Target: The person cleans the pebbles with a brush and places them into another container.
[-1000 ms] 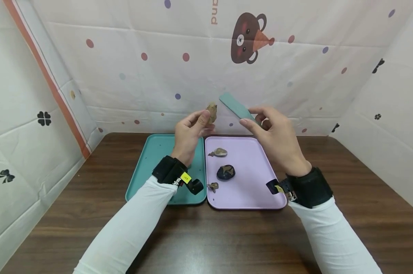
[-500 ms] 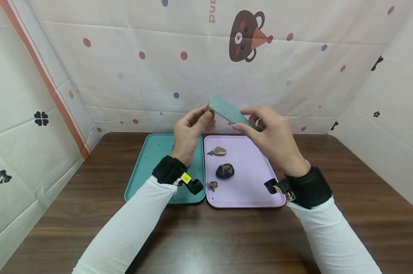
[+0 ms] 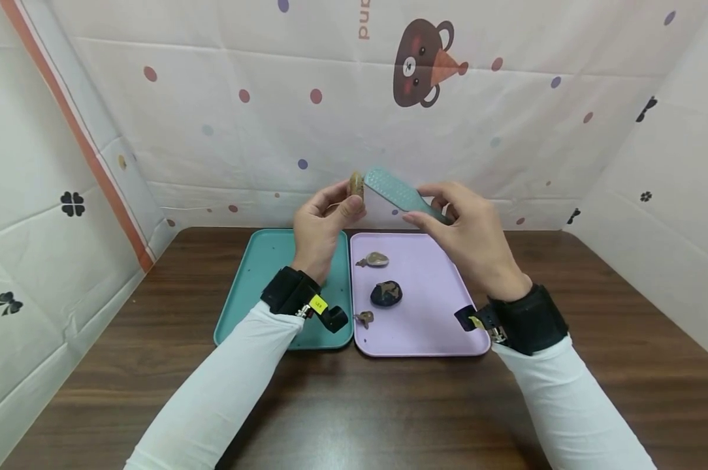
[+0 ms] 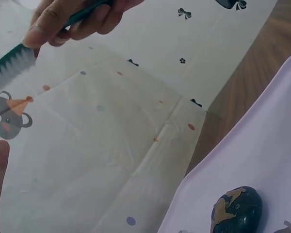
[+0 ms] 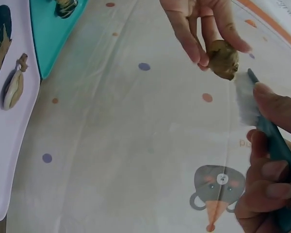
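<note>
My left hand [image 3: 324,225] pinches a small yellowish-brown seashell [image 3: 356,185] between thumb and fingers, raised above the trays. In the right wrist view the seashell [image 5: 223,59] looks rounded and muddy. My right hand [image 3: 468,228] grips a teal brush [image 3: 395,190] by its handle, the head pointing left. White bristles [image 5: 246,99] face the seashell, their ends right at its edge. In the left wrist view the brush [image 4: 14,65] shows at upper left; the seashell is out of that view.
A teal tray [image 3: 260,261] and a lilac tray [image 3: 442,313] lie side by side on the wooden table. The lilac one bears a mud-streaked dark stone [image 3: 386,294], a pale shell [image 3: 377,260] and a small brown piece [image 3: 364,318]. A striped piece [image 5: 66,7] lies on the teal tray.
The brush moved left to the seashell, overlapped it, then drew back slightly. My left hand has turned the seashell, which now stands narrow and upright. Things on the lilac tray have not moved.
</note>
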Demonstrator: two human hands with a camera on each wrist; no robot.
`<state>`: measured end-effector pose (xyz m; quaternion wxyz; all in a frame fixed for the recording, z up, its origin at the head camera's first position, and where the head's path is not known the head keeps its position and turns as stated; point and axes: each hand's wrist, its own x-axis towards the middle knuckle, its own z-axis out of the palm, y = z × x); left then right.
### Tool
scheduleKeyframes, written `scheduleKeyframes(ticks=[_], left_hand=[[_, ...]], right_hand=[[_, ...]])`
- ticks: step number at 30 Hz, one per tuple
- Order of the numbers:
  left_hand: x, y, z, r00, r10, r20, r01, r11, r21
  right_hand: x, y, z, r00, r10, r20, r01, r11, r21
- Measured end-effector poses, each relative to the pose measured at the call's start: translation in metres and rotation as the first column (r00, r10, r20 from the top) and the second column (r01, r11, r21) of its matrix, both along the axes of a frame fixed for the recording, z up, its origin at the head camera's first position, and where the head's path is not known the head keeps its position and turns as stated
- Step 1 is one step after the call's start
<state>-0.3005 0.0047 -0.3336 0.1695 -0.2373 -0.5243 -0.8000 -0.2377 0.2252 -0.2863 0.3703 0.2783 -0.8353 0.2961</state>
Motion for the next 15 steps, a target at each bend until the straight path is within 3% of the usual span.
scheduleKeyframes(ticks=[9,15], left_hand=[[0.0004,-0.0013,0.0008,0.998,0.061,0.022,-0.061,0.998,-0.007],[-0.0003,-0.0005,0.0011,0.999,0.027,0.029,-0.028,0.998,0.047]], right_hand=[[-0.001,-0.0004,0.0,1.0,0.008,-0.005,-0.008,1.0,0.019],[-0.0014,-0.0003,-0.0007,0.999,0.023,-0.026,-0.022,0.999,0.034]])
